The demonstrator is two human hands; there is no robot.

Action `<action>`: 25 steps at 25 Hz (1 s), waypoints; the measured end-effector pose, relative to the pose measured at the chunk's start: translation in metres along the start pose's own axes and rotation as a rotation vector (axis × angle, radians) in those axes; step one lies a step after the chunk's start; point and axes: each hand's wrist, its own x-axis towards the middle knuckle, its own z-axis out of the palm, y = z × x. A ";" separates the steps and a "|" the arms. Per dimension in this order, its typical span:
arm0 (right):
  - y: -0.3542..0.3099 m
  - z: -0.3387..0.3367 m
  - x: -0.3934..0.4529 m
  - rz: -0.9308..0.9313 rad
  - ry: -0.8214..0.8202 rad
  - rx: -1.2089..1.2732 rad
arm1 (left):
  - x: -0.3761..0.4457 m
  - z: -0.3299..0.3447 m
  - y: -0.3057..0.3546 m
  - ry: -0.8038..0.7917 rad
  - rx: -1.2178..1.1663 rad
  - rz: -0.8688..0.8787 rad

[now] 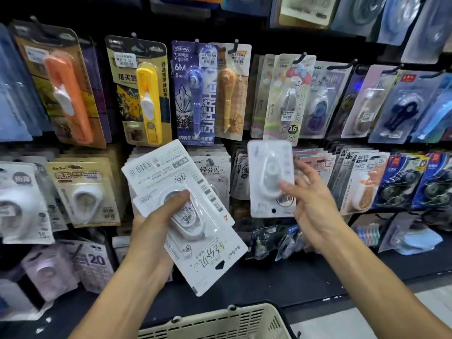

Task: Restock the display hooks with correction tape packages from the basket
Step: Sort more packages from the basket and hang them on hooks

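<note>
Basket [220, 321] rim is right at the bottom of the view, cream plastic, and I can't see what's left inside it. Straight above the basket the left hand [156, 223] is gripping a fanned stack of white correction tape packages [186, 211], thumb pressed on the top blister, cards lying upside down with the hang holes pointing back down toward the basket. Up and to the right of the basket, the right hand [310, 199] pinches a single package [270, 178] by its edge, thumb on the front, blister facing out, hang hole at the bottom, so that one's upside down too.

Matching white packs [210, 172] hang on the display directly above the basket, between the two hands, partly hidden behind the stack.

My guess for doing this bit well: flip the single card so the hole ends up on top, line the hole up with the hook tip, slide it straight back, and keep the other hand's stack clear of the hook
</note>
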 end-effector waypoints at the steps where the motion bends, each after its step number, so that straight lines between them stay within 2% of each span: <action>1: -0.004 0.001 0.001 0.014 -0.019 0.179 | 0.000 0.001 -0.001 -0.011 0.023 -0.001; 2: -0.007 0.003 0.001 0.035 -0.013 0.280 | -0.001 0.002 -0.002 -0.022 0.041 0.002; 6: 0.003 0.010 0.001 0.148 0.115 0.265 | -0.001 0.006 -0.010 -0.033 0.075 0.019; 9: 0.006 0.015 0.004 0.179 0.252 0.472 | 0.000 0.007 -0.014 -0.038 0.091 0.023; 11: 0.009 0.017 0.008 0.197 0.291 0.526 | 0.001 0.006 -0.015 -0.042 0.096 0.024; 16: 0.016 0.015 0.009 0.227 0.304 0.464 | 0.005 0.000 -0.013 -0.038 0.092 0.025; 19: 0.020 0.022 0.002 0.390 0.303 0.319 | 0.005 0.000 -0.014 -0.032 0.100 0.042; 21: 0.024 0.025 -0.005 0.566 0.192 0.095 | 0.005 0.001 -0.016 -0.019 0.108 0.061; 22: 0.025 0.026 -0.010 0.607 0.066 -0.048 | 0.004 0.002 -0.016 -0.006 0.114 0.075; 25: 0.035 0.035 -0.030 0.527 -0.479 -0.443 | 0.005 0.002 -0.013 0.028 0.114 0.118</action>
